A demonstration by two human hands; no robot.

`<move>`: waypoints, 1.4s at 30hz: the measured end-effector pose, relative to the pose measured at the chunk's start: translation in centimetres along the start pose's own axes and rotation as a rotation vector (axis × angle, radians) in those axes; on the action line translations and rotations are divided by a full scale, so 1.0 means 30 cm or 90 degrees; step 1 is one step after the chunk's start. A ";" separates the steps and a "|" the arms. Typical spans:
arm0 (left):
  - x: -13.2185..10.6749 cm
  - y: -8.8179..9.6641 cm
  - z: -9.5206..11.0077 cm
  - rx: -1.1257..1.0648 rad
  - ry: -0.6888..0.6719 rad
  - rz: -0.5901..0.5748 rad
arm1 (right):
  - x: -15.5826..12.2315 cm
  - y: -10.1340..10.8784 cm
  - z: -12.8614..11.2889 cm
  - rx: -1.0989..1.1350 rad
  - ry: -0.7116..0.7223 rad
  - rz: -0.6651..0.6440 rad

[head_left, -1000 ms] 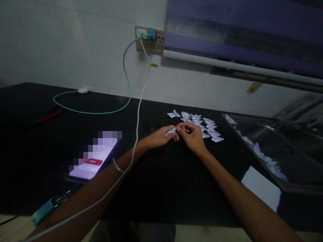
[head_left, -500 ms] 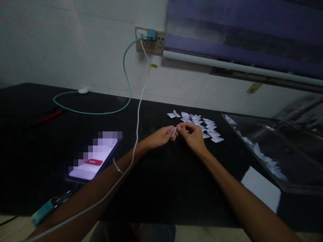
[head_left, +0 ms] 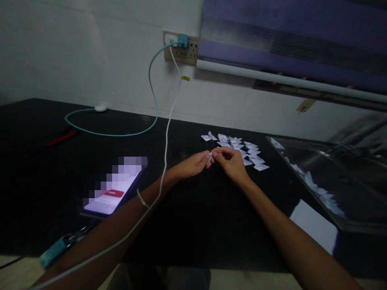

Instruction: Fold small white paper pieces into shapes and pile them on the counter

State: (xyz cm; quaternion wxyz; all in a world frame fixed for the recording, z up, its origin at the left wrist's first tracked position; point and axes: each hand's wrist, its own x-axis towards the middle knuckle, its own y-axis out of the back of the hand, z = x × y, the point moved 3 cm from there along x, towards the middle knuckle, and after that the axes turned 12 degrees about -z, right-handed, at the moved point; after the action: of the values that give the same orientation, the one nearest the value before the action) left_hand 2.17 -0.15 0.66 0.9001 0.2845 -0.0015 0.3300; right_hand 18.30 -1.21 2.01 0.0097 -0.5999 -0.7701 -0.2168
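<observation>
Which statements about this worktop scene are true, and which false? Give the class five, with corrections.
1. The left hand and the right hand both hold a small white piece. True.
2. The phone lies to the right of the hands. False: the phone lies to their left.
3. Folded white papers lie on the dark worktop beyond the hands. True.
4. The teal cable runs to the phone. False: it runs from the wall socket to a white object.
5. The white cable crosses in front of the left forearm. True.
</observation>
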 end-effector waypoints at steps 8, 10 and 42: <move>-0.007 -0.004 0.023 0.027 0.005 0.006 | -0.002 -0.006 -0.004 -0.028 0.019 0.001; -0.008 -0.005 0.030 0.036 0.009 0.006 | -0.003 -0.010 -0.005 -0.033 0.024 0.005; 0.020 0.015 -0.031 -0.173 0.030 0.005 | 0.007 -0.004 0.011 0.091 0.011 0.043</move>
State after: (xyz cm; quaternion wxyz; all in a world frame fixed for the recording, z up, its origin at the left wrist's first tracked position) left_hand 2.20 0.98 0.22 0.9289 0.1522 -0.0259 0.3366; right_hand 18.21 -0.93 1.73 0.0666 -0.6212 -0.7629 -0.1663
